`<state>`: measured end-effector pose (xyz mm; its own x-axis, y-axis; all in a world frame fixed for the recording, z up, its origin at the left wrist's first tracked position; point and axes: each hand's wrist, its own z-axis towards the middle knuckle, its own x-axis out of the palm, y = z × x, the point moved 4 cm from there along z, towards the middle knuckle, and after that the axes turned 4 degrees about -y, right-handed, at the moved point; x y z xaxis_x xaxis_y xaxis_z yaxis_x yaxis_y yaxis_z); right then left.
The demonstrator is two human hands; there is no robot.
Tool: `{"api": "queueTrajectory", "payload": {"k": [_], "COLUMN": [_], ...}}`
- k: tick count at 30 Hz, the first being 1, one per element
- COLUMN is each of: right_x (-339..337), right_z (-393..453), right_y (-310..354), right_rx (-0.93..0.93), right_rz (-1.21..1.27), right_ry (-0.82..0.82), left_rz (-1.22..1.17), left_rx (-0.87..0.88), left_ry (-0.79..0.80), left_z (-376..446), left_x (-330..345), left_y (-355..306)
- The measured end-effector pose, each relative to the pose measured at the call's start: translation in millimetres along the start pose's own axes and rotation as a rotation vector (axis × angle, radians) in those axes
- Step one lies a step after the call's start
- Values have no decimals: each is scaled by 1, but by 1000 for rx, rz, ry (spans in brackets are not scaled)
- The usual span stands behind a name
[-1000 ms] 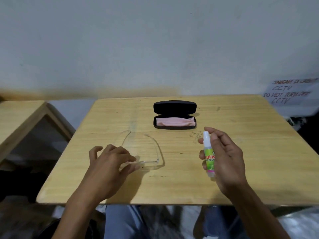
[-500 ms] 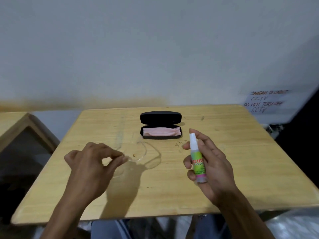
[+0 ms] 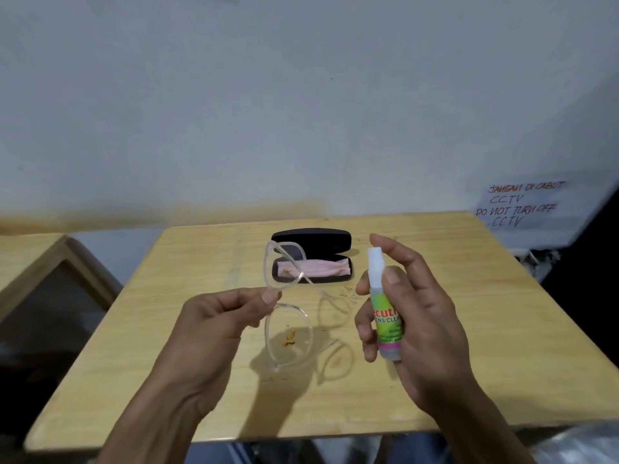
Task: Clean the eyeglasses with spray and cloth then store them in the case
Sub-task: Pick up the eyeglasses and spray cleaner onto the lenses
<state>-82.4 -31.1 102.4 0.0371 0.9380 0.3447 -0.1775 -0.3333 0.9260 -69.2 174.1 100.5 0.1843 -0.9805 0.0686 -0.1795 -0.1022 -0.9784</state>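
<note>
The left hand pinches the eyeglasses between thumb and fingertips at the bridge of the clear frame, holding them clear above the bench. The frame is turned on end: its long axis runs near to far, one lens directly past the pinch and the other on the near side of it. The near lens carries orange-brown smears. The frame is transparent, so its outline is hard to trace in places; the temple arms extend toward the right hand and fade against the wood. The far lens overlaps the case in this view, so that part of the case is seen only through it.

The right hand is closed around the spray bottle, just beside the eyeglasses on their right, not touching them. The bottle stands close to upright, white nozzle cap at the top, long axis vertical. Fingers cover part of the green label; only fragments of its lettering are legible. The index finger rises behind the cap.

Beyond both hands, the black case lies open on the bench with its long axis left to right, lid tipped back away from the hands. The pink cloth lies inside the lower half.

Farther right, a handwritten notice hangs on the wall; its right edge is blurred.
</note>
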Motion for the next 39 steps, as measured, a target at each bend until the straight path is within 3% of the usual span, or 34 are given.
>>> {"api": "queueTrajectory", "payload": {"k": [10, 15, 19, 39], "right_x": [15, 32, 40, 51], "right_z": [-9, -12, -10, 2], "right_y": [14, 13, 13, 4], "right_rx": [-488, -679, -839, -983], "right_rz": [-654, -859, -872, -927], "right_ry": [-94, -88, -140, -167], "left_rz": [51, 92, 110, 137], "left_rx": [102, 160, 190, 217], "left_ry": [-60, -116, -134, -95], "left_z": [6, 8, 9, 2], "left_x": [5, 0, -1, 0], "left_y": [1, -2, -6, -12]}}
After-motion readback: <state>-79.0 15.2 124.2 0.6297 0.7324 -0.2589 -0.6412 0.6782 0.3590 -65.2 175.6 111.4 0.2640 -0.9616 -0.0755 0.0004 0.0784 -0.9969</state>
